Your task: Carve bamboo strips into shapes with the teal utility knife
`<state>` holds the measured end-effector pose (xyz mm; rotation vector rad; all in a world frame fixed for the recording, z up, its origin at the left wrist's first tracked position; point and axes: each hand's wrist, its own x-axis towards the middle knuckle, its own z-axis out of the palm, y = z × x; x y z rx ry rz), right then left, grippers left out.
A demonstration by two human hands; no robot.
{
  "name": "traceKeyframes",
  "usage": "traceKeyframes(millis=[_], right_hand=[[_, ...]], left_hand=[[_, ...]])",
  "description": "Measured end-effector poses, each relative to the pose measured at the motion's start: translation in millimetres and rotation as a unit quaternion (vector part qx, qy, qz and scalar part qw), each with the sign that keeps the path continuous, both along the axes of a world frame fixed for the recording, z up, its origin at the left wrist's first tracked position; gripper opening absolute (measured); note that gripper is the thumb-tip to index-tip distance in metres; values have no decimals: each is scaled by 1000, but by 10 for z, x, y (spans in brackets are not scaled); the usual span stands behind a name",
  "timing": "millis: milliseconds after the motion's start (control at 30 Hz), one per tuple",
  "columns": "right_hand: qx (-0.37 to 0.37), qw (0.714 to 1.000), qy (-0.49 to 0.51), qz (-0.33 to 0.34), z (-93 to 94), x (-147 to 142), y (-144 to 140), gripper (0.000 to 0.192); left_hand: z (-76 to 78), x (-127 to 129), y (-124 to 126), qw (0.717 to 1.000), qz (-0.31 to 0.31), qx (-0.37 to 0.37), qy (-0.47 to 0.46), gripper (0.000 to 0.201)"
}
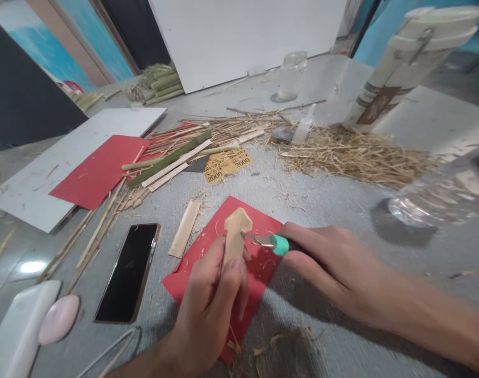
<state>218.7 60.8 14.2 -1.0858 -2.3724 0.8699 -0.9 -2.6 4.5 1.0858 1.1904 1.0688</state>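
Observation:
Pinched upright in my left hand [216,299] is a flat pale wood piece [235,239] with a wider, pointed top. My right hand [326,257] grips a craft knife [279,245] with a black and turquoise handle. Its blade rests against the right edge of the wood piece, just under the wide top. Beneath both lies a red sheet [259,223] scattered with thin shavings. A short flat wood strip [185,228] lies left of the sheet, and a dark-screened phone [128,273] is farther left.
Sticks and strips [180,157] are heaped beyond, beside yellow sandpaper [228,165]. Dry straw [350,155] spreads at the right, near a clear bottle [448,191] and a tall container [401,73]. A white board [85,136] lies at the left. A glass jar [292,79] stands farther back.

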Motion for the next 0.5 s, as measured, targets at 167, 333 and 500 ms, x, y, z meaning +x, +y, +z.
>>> traceKeyframes(millis=[167, 333, 500], right_hand=[[2, 1000, 5, 28, -9, -3, -16, 42], [21, 1000, -7, 7, -36, -8, -3, 42], [50, 999, -7, -3, -47, -4, 10, 38]], left_hand=[[11, -4, 10, 1000, 15, -8, 1, 37], [15, -7, 10, 1000, 14, -19, 16, 35], [27, -7, 31, 1000, 0, -24, 11, 34]])
